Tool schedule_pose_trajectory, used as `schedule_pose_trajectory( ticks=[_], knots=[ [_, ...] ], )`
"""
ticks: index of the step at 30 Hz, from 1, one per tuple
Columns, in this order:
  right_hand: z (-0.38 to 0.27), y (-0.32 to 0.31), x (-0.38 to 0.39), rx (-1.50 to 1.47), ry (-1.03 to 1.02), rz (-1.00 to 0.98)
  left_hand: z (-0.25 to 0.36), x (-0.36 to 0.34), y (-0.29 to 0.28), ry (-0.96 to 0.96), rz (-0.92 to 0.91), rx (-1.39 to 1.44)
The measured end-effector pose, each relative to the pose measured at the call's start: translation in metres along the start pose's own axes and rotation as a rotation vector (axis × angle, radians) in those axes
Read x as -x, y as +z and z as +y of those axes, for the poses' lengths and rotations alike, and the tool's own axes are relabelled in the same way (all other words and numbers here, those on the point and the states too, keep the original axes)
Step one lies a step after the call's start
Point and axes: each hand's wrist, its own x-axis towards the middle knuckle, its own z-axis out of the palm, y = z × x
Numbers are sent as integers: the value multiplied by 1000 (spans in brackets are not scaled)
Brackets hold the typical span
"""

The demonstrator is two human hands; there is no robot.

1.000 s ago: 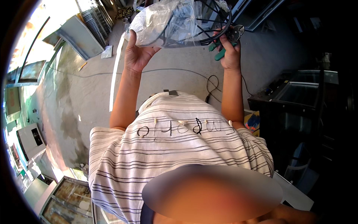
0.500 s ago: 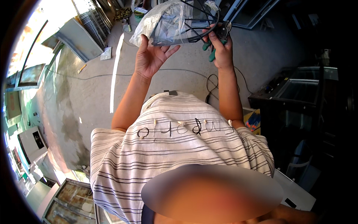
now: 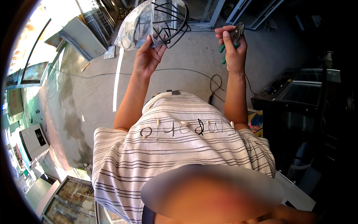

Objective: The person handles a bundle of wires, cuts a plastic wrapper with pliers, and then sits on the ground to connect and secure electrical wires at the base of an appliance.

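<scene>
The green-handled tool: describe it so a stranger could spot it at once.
Start at the striped shirt and follow the forearm on the right up to the right hand. The green-handled tool sits in that hand, its metal head up. Green handles distinguish it from the black loops and clear plastic bag at the left hand.

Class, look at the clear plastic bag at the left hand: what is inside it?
Through the bag, faint curved outlines show. Black wires stand uncovered at its right side. Creases and glare hide the rest of the contents.
</scene>
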Motion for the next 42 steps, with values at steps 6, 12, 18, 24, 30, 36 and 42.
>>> schedule_pose_trajectory(
  ticks=[6,12,18,24,30,36,42],
  knots=[
    [-14,15,-26,84,-79,-151,4,8,2,-102,-49,-59],
    [14,19,-33,132,7,-431,-3,17,13,-86,-8,-142],
    [20,29,-24,-102,192,-430,3,19,5,-69,-14,-229],
    [25,27,-15,-35,203,-421,9,17,5,0,-41,-90],
    [35,20,-8,-491,348,-60,25,10,6,103,-42,137],
    [28,9,-13,-623,263,88,34,4,-15,-12,59,102],
    [26,10,-17,-435,103,265,27,6,-11,-161,229,-95]
  ],
)
